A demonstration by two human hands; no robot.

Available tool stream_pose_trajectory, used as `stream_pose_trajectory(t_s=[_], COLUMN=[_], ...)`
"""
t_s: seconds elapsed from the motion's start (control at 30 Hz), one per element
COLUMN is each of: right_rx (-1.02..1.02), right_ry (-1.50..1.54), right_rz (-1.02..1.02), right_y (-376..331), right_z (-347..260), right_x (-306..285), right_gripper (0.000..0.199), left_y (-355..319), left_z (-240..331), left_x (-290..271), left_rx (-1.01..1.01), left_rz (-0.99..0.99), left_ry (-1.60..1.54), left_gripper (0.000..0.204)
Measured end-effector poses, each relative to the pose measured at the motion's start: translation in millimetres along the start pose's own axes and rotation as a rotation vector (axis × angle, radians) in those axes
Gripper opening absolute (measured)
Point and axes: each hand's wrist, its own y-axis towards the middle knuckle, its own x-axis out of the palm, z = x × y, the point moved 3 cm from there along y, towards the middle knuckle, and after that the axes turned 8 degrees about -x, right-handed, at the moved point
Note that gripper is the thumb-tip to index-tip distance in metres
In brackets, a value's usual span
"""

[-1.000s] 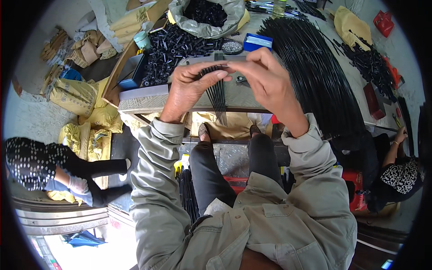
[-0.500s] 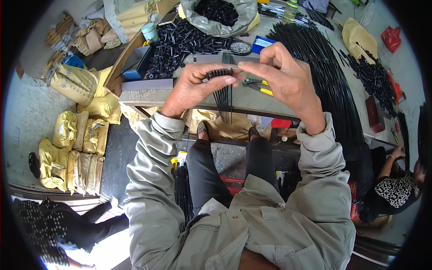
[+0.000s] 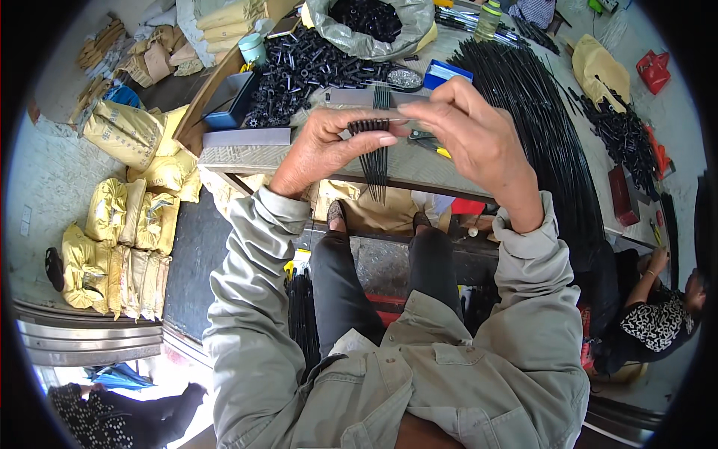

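Observation:
Above the bench's front edge, my left hand (image 3: 320, 148) pinches a fan of thin black rods (image 3: 377, 178) between thumb and fingers. A row of small black ring-like pieces (image 3: 368, 126) sits across the rods by my thumb. The rods hang down past the bench edge, and their far ends point away from me. My right hand (image 3: 482, 138) is closed, its thumb and forefinger meeting at the right end of the row. Whatever fine thing lies in that pinch is too small to make out. Yellow-handled pliers (image 3: 426, 141) lie partly hidden behind my right hand.
Loose black tubular parts (image 3: 299, 71) are heaped behind my left hand, beside a grey sack (image 3: 366, 43) of more parts. A blue box (image 3: 449, 73) and a dish of small metal pieces (image 3: 404, 78) lie beyond. Long black rods (image 3: 516, 105) cover the right. Another person (image 3: 658, 318) sits at right.
My right hand has shifted slightly and its fingers are more bent over the row. The rods have swung a little. At lower left, another person has moved lower in the view.

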Motion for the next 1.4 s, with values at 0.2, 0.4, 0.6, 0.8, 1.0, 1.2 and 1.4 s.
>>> stream_pose_trajectory(t_s=[0.2,0.4,0.6,0.8,1.0,1.2,1.4], right_rx=[0.003,0.058,0.014,-0.014,-0.019,-0.083,-0.127], right_ry=[0.034,0.112,0.019,0.019,-0.038,-0.061,-0.03], right_rz=[-0.03,0.012,-0.039,0.031,0.01,-0.091,-0.239], right_y=[3.6,2.2,2.2,8.6,15.7,17.5,-0.6], right_z=[-1.5,-2.7,-4.2,-7.5,-14.0,-10.0,-28.4], right_x=[-4.5,2.9,3.2,12.4,20.0,19.0,-19.6], right_gripper=[0.019,0.024,0.03,0.03,0.03,0.023,0.017], left_y=[2.9,8.1,7.1,5.4,6.7,2.6,-18.3], left_z=[-0.4,-4.2,-10.3,-12.8,-15.0,-54.9,-134.9], left_x=[3.7,3.5,1.0,-0.9,-0.5,11.6,28.7], left_rx=[-0.004,0.192,0.221,0.247,0.313,0.132,0.154], left_rz=[-0.024,0.077,0.096,0.204,0.277,-0.039,-0.081], left_ry=[0.061,0.25,0.316,0.323,0.343,0.89,1.137], left_gripper=[0.025,0.029,0.037,0.036,0.036,0.067,0.086])
